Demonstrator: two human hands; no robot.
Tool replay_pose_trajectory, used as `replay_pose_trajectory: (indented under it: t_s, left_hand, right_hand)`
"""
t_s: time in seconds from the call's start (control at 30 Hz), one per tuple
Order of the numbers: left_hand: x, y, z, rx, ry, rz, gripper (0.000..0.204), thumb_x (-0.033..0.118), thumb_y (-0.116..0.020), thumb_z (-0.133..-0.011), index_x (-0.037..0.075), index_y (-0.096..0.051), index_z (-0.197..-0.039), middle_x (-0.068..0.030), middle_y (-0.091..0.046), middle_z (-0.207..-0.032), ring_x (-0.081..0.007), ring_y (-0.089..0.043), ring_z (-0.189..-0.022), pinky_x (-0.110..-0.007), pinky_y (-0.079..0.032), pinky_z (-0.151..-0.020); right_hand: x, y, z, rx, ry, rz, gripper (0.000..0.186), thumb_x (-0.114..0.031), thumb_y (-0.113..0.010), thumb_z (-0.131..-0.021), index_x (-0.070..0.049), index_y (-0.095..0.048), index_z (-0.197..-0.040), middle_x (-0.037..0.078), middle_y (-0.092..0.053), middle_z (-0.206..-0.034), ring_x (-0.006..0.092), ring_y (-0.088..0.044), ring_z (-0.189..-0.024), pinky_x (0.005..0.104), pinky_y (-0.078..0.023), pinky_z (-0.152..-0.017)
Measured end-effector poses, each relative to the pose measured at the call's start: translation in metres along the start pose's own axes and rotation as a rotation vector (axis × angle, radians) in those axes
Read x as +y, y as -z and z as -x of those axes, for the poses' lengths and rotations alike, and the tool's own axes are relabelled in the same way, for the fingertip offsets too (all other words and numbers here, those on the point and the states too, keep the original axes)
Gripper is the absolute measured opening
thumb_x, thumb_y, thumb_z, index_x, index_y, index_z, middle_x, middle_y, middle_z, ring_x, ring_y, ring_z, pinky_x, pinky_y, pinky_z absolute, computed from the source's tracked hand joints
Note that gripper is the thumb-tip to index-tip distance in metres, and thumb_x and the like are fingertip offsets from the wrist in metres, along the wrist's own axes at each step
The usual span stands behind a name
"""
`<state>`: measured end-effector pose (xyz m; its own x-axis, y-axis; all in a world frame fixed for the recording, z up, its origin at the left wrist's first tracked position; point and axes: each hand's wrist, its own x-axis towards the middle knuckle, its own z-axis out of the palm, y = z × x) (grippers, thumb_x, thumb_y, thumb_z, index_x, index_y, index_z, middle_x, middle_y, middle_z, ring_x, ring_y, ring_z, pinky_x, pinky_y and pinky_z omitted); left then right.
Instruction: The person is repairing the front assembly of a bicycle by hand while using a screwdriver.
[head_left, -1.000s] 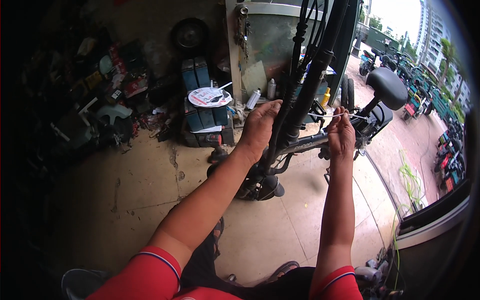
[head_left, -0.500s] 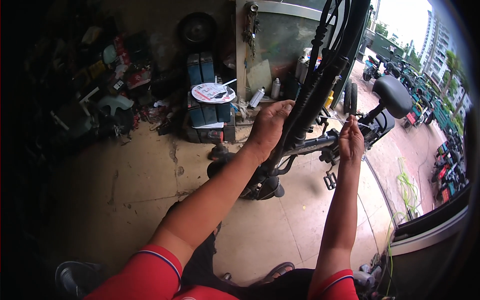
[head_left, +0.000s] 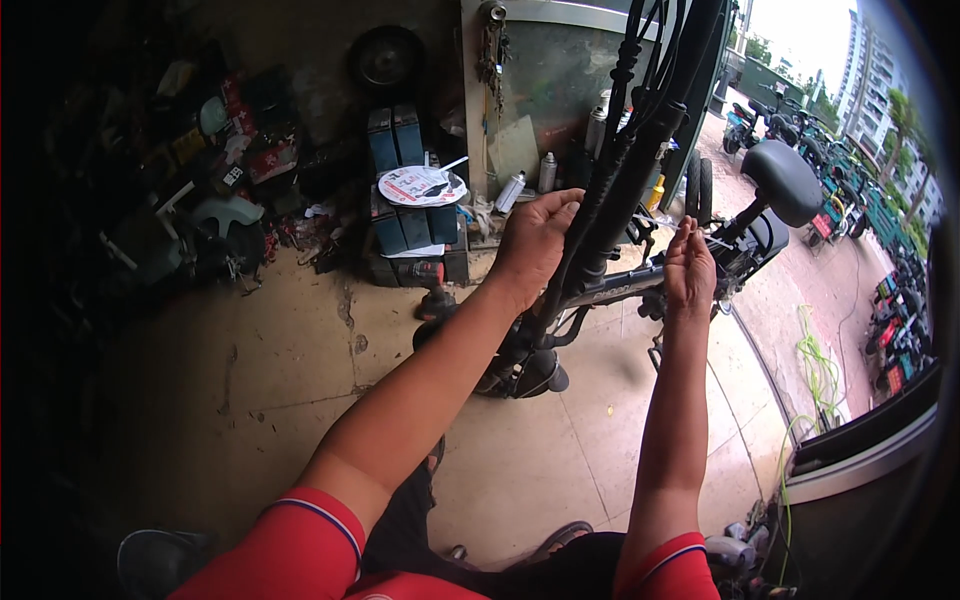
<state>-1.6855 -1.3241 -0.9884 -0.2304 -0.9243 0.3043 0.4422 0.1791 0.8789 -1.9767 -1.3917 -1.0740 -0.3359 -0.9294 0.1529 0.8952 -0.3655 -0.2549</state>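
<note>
A black folding electric bike point(head_left: 620, 285) with a dark seat point(head_left: 783, 183) stands in front of me. Its thick upright steering post point(head_left: 625, 165) rises between my hands, with black cables point(head_left: 620, 75) running along it. My left hand point(head_left: 537, 245) is closed beside the post on its left, thumb and forefinger pinched at the post's edge; what they grip is hidden. To the right of the post, my right hand point(head_left: 690, 268) is raised with its fingertips drawn together. A thin pale strip shows by those fingertips, too small to name.
Dark blue battery-like blocks point(head_left: 397, 140) are stacked at the back, with a round printed disc point(head_left: 422, 186) on top. A red-and-black cordless drill point(head_left: 432, 290) stands on the tiled floor. Spray cans point(head_left: 510, 190) stand by the glass door. Outside lie a green hose point(head_left: 820, 365) and parked bikes.
My right hand has shifted slightly left and its palm has turned more toward me. My left hand stays beside the post. The view has shifted a little.
</note>
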Motion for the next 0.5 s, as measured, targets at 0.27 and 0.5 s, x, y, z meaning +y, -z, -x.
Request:
replay_pose_trajectory:
  t_s: [0.27, 0.5]
  left_hand:
    - [0.003, -0.007, 0.000, -0.023, 0.019, 0.045, 0.029, 0.017, -0.069, -0.100, 0.002, -0.070, -0.125, -0.0004, -0.075, -0.101, -0.0047, -0.069, -0.086, -0.020, -0.055, -0.079]
    - [0.000, 0.002, 0.008, 0.114, 0.004, -0.008, 0.031, 0.021, -0.065, -0.103, 0.001, -0.069, -0.127, -0.0042, -0.075, -0.106, -0.0093, -0.071, -0.095, -0.022, -0.056, -0.084]
  right_hand:
    - [0.016, -0.029, 0.020, -0.096, -0.019, 0.045, 0.026, -0.005, -0.046, -0.109, 0.013, -0.051, -0.127, 0.025, -0.065, -0.122, 0.0291, -0.070, -0.111, 0.0317, -0.062, -0.098]
    - [0.051, -0.079, 0.060, -0.133, -0.114, 0.190, 0.024, -0.007, -0.057, -0.105, 0.008, -0.050, -0.122, 0.025, -0.060, -0.131, 0.0351, -0.064, -0.123, 0.0370, -0.060, -0.103]
